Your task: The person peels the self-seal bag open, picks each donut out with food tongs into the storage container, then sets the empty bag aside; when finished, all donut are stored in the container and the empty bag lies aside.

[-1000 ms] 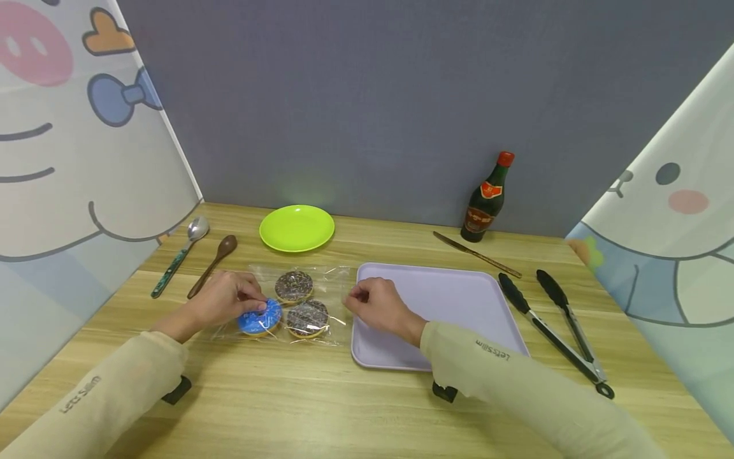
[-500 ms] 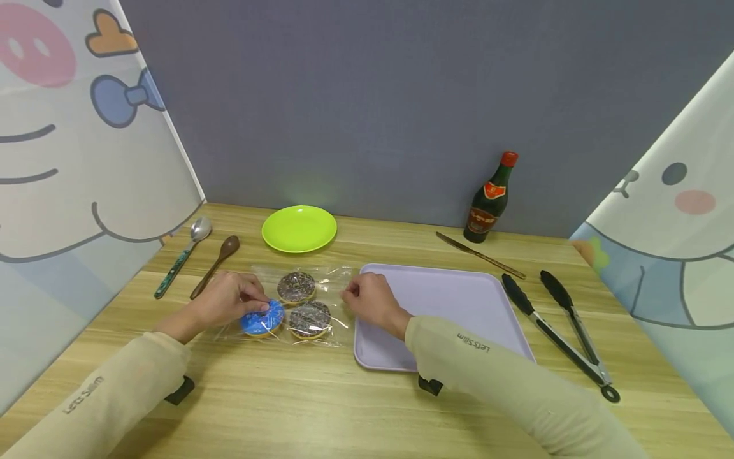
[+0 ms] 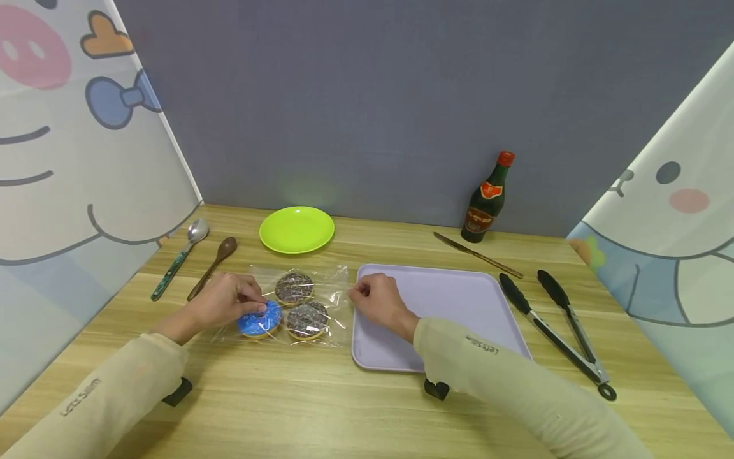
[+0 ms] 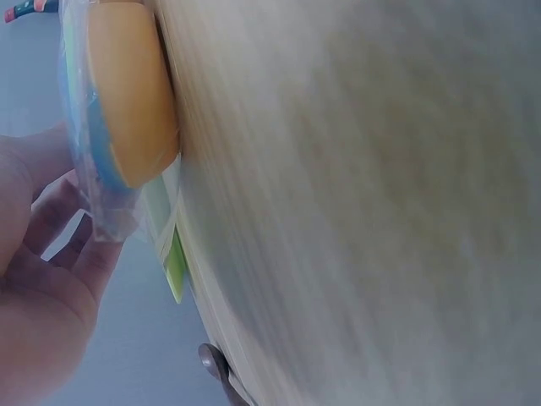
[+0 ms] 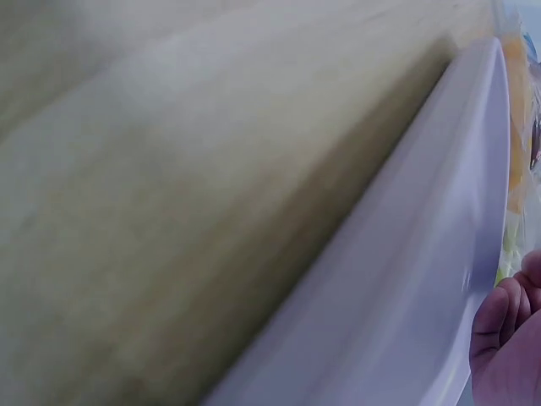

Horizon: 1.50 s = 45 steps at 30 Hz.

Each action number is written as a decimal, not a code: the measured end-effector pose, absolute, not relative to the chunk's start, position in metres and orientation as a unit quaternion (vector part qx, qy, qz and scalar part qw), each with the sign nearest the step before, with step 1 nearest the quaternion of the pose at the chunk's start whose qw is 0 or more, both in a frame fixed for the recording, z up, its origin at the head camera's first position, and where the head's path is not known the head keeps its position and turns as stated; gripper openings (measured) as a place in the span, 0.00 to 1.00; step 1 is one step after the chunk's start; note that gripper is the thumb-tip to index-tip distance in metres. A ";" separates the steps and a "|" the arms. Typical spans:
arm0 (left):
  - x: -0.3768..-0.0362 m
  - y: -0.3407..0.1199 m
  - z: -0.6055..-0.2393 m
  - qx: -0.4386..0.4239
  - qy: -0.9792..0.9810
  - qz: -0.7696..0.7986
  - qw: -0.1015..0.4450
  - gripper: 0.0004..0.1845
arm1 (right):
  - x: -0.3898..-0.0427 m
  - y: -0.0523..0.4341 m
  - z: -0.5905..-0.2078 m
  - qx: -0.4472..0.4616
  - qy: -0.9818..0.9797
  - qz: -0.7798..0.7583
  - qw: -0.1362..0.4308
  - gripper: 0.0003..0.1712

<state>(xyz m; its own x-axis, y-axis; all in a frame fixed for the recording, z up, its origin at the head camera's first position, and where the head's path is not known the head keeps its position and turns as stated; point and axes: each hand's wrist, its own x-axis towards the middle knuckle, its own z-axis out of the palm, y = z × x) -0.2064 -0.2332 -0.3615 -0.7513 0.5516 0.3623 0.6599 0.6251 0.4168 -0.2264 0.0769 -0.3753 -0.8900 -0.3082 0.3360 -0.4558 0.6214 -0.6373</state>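
Observation:
A clear plastic bag (image 3: 335,287) lies flat on the wooden table. Inside it are a blue-iced doughnut (image 3: 259,320) and two dark sprinkled doughnuts, one farther back (image 3: 294,288) and one nearer (image 3: 308,320). My left hand (image 3: 223,299) pinches the bag's left end over the blue doughnut, its fingertips covering part of the icing. The left wrist view shows thumb and fingers on the film beside the doughnut (image 4: 135,93). At the bag's right edge my right hand (image 3: 381,301), fingers curled, pinches with thumb and forefinger. That hand hangs over the lilac tray (image 3: 453,306).
Behind the bag sits a lime-green plate (image 3: 296,229). A metal spoon (image 3: 182,255) and a wooden spoon (image 3: 213,268) lie to the left. Toward the right are a dark bottle (image 3: 486,204), a knife (image 3: 478,255) and black-tipped tongs (image 3: 562,338).
My right hand moved slightly left over the bag's edge, then back right. My left hand keeps its place on the bag. The view shifted a little.

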 end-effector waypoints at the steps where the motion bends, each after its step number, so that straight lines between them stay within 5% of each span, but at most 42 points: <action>1: -0.206 -0.233 -0.362 -0.338 -0.896 -0.271 0.101 0.06 | -0.227 0.077 -0.376 0.210 -0.895 0.382 0.096 0.08; 45: -0.205 -0.234 -0.361 -0.345 -0.893 -0.271 0.097 0.04 | -0.246 0.067 -0.367 0.223 -0.905 0.358 0.060 0.08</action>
